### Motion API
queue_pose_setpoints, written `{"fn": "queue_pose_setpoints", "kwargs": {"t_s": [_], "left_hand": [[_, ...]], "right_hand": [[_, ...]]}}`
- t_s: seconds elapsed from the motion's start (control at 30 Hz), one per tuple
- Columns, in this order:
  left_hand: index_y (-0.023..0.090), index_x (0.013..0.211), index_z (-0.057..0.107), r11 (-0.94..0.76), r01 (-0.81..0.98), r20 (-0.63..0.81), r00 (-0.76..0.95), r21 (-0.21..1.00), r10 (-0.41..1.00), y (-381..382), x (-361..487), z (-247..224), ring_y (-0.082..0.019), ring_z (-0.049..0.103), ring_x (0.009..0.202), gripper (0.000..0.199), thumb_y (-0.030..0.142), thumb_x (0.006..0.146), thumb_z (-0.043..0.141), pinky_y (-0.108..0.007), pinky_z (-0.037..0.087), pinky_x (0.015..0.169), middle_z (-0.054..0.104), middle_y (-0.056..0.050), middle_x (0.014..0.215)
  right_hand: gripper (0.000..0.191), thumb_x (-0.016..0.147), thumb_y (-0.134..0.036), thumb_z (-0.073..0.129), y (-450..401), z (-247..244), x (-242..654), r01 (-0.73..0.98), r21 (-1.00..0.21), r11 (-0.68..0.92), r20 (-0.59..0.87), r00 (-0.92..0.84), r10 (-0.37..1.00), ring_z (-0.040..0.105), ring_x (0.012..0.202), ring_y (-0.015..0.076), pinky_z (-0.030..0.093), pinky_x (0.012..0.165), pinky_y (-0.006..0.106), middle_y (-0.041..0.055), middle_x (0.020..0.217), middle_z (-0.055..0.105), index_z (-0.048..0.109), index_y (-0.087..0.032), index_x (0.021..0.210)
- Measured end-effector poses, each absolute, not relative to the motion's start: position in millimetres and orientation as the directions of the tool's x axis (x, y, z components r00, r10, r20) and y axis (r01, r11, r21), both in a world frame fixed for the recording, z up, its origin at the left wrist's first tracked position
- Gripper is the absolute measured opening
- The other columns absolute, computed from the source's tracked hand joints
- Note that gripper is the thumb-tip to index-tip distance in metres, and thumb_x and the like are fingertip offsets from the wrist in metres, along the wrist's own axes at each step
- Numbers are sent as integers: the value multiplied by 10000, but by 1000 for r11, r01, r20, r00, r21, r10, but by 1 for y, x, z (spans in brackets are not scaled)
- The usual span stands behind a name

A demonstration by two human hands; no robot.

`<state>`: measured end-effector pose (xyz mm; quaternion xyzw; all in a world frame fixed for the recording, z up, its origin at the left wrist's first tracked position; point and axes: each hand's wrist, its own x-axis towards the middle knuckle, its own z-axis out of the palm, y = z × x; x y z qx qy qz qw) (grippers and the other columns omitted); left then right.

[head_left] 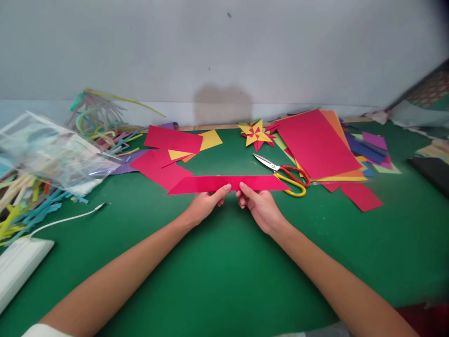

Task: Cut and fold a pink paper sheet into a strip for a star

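Note:
A long red paper strip [210, 184] with slanted ends is held level above the green table, its upper edge away from me. My left hand [209, 201] pinches its lower edge just left of the middle, thumb on top. Close beside it, my right hand [257, 204] pinches the same edge right of the middle. The fingers under the strip are partly hidden. Scissors [280, 169] with red and yellow handles lie behind the strip's right end. Beyond them sits a folded star [257, 134] in yellow, red and green.
Red sheets [173, 139] and yellow pieces lie back left, a stack of coloured paper [317, 145] back right. Paper strips and a clear plastic bag [52, 150] cover the far left, near a white device [24, 267] with a cable.

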<state>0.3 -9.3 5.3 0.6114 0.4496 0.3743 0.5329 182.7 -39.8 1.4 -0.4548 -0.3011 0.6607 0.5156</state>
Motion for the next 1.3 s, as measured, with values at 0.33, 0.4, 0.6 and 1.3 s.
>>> {"fn": "queue_pose_setpoints", "kwargs": {"t_s": [0.33, 0.4, 0.6, 1.3], "left_hand": [[203, 605, 547, 98, -32, -84, 289, 995, 954, -1, -1, -8, -146, 495, 596, 512, 571, 926, 700, -303, 390, 608, 516, 12, 592], [202, 618, 555, 106, -49, -87, 296, 993, 951, -1, -1, -10, -145, 489, 593, 499, 567, 921, 710, -303, 383, 595, 515, 14, 598], [201, 622, 559, 98, -46, -79, 310, 994, 948, -1, -1, -9, -143, 490, 593, 502, 578, 918, 706, -302, 384, 592, 516, 15, 601], [214, 682, 563, 52, 10, -53, 217, 999, 975, -3, -2, -9, -152, 470, 603, 471, 594, 930, 690, -301, 382, 618, 492, 27, 617]], "right_hand": [[308, 811, -492, 875, -35, 3, 191, -235, -964, -127, -126, -19, 992, 551, 649, 154, 467, 616, 312, 30, 822, 713, 775, -212, 889], [308, 839, -473, 854, -35, 6, 192, -232, -967, -104, -96, -45, 994, 554, 653, 156, 478, 619, 308, 22, 848, 717, 776, -235, 1019], [371, 868, -441, 835, -36, 11, 192, -263, -960, -99, -84, -69, 994, 555, 657, 143, 483, 614, 286, 9, 847, 715, 747, -249, 1173], [511, 1002, -656, 591, -26, 4, 198, -541, -833, -116, -127, -17, 992, 252, 446, 100, 192, 439, 255, -53, 553, 486, 713, -225, 1247]]}}
